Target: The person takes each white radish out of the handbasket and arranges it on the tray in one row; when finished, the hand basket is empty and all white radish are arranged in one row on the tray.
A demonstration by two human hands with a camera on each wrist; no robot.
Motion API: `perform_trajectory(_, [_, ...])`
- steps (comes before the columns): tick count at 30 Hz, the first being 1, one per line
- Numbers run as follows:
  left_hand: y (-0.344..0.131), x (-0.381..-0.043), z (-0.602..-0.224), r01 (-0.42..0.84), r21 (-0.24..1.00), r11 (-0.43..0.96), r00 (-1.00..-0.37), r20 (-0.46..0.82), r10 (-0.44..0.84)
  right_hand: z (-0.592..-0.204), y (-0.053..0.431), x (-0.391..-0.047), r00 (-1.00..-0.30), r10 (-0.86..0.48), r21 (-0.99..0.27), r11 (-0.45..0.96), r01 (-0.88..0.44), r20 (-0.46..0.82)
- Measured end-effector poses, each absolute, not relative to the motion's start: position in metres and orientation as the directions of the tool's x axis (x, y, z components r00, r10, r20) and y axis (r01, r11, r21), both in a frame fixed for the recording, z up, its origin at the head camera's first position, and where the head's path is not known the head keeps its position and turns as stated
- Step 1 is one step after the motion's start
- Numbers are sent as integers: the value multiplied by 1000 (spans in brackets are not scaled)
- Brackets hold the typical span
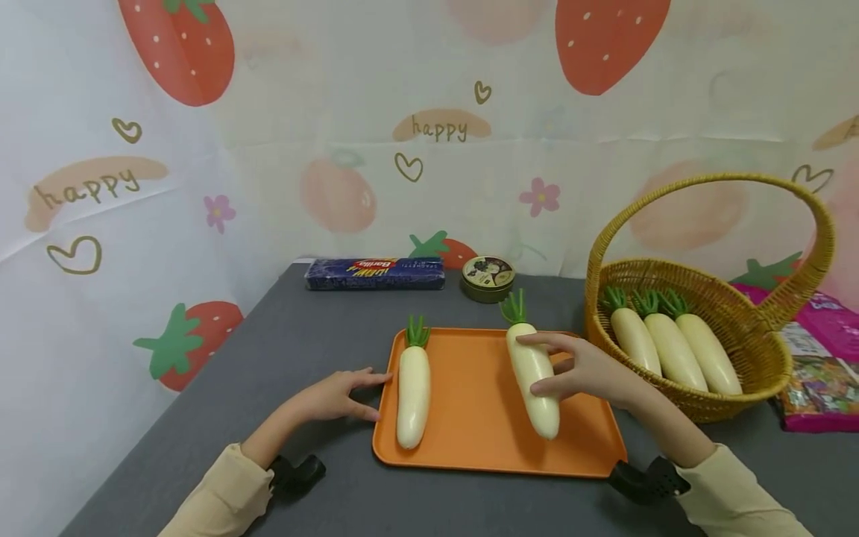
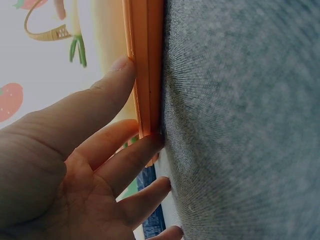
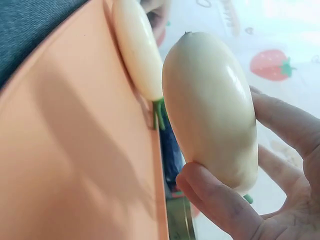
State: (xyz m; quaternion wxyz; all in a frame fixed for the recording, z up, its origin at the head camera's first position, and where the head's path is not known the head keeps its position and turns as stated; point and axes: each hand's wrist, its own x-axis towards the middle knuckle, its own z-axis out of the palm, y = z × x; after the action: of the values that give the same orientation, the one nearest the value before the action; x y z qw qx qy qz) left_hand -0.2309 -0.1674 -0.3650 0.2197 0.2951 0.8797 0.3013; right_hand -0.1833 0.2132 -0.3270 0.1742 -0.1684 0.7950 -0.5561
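Note:
An orange tray lies on the dark table, with one white radish along its left side, green top pointing away. Above the tray's right part, my right hand pinches a second white radish between thumb and fingers. The right wrist view shows a gap and a shadow between this held radish and the tray surface. My left hand touches the tray's left edge with spread fingers. In the left wrist view, the thumb rests on the orange rim.
At the right stands a tall-handled wicker basket holding three white radishes. Beside it lie colourful packets. Behind the tray are a blue Barilla spaghetti box and a round tin. A strawberry-print cloth hangs behind.

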Motion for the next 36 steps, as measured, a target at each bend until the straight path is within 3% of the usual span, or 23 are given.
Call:
perform_trajectory(12, [-169,-230,-365,383,667,639,-729,-207,653,-345,164,-203,-876,-477,-910,391,-139,-71])
perform_trajectory(17, [-169,-231,-366,382,666,640,-728,-210,653,-351,150,-207,-876,-481,-823,512,-248,-35])
perform_trajectory(22, [-167,-231,-367,388,671,632,-723,-204,660,-352,139,-210,-889,-456,-749,603,-275,-41])
perform_trajectory(36, [-168,-232,-366,387,679,623,-720,-200,665,-356,112,-209,-872,-490,-623,684,-380,-6])
